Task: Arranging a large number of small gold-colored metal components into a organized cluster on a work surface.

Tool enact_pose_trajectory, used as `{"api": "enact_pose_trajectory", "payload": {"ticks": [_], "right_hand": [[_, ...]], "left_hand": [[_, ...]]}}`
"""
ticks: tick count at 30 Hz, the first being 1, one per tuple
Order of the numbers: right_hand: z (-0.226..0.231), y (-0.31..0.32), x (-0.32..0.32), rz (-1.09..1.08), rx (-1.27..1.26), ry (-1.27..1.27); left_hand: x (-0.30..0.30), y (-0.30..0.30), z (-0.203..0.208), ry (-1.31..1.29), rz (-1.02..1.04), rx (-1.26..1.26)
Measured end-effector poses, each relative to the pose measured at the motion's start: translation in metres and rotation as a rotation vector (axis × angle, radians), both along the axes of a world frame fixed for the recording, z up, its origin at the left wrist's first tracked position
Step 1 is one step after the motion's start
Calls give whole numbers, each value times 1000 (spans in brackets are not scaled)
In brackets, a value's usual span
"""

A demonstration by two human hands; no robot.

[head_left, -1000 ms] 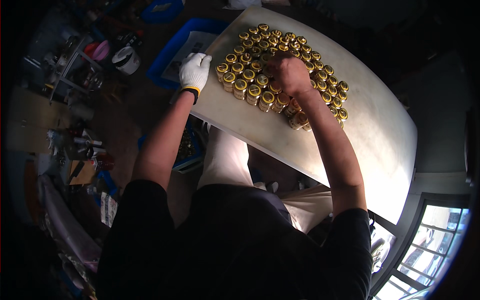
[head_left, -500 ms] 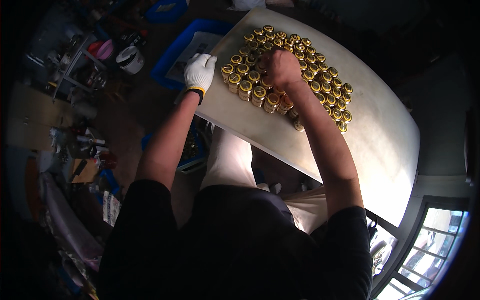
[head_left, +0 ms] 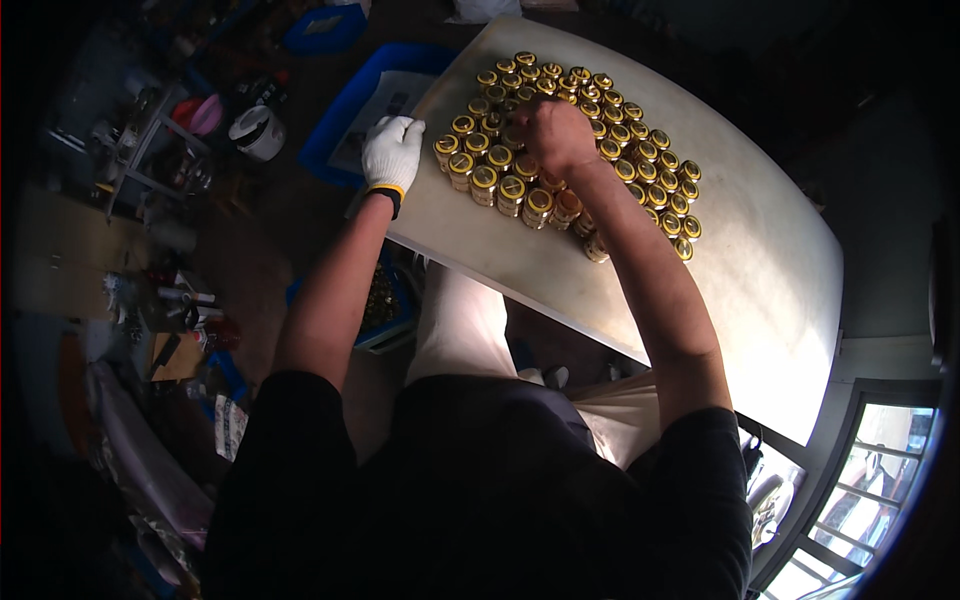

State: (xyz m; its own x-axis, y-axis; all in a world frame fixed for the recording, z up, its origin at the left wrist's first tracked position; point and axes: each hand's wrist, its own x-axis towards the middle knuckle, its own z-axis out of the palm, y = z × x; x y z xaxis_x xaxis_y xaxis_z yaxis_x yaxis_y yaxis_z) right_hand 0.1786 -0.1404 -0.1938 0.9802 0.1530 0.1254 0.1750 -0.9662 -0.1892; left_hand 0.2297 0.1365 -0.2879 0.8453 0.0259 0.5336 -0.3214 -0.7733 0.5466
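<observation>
Dozens of small gold-coloured metal cylinders (head_left: 512, 186) stand upright, packed together on a pale table (head_left: 480, 225); several have a slot or small bar across the top. Among them is my bare right hand (head_left: 556, 135), its fingers curled downward in a closed grip over the middle of the group. Whatever its fingertips hold is hidden beneath the hand. My left hand (head_left: 393, 155) wears a white knitted glove and lies at the table's left edge, fingers bent over it. The undersides of those gloved fingers do not show.
Beyond the table's left edge sits a blue tray (head_left: 318, 140) with a printed sheet in it. Under the near edge, a blue bin (head_left: 402, 318) holds small parts. A white bucket (head_left: 258, 133) and a cluttered shelf stand at left. A barred window (head_left: 865, 480) is at lower right.
The view has shifted slightly, so the table and cylinders sit a little further left. My right hand remains closed over the group, and my left hand stays at the edge.
</observation>
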Motion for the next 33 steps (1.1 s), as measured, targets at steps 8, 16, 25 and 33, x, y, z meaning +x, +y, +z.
{"api": "enact_pose_trajectory", "payload": {"ticks": [8, 16, 25, 33], "right_hand": [[14, 33, 9, 96, 83, -14], [17, 41, 13, 156, -45, 38], [-4, 47, 26, 204, 35, -24], [-11, 55, 30, 175, 44, -41]], "left_hand": [[-1, -1, 3, -15, -6, 5], [7, 5, -8, -37, -35, -12], [21, 15, -19, 70, -109, 7], [19, 11, -16, 97, -99, -11]]}}
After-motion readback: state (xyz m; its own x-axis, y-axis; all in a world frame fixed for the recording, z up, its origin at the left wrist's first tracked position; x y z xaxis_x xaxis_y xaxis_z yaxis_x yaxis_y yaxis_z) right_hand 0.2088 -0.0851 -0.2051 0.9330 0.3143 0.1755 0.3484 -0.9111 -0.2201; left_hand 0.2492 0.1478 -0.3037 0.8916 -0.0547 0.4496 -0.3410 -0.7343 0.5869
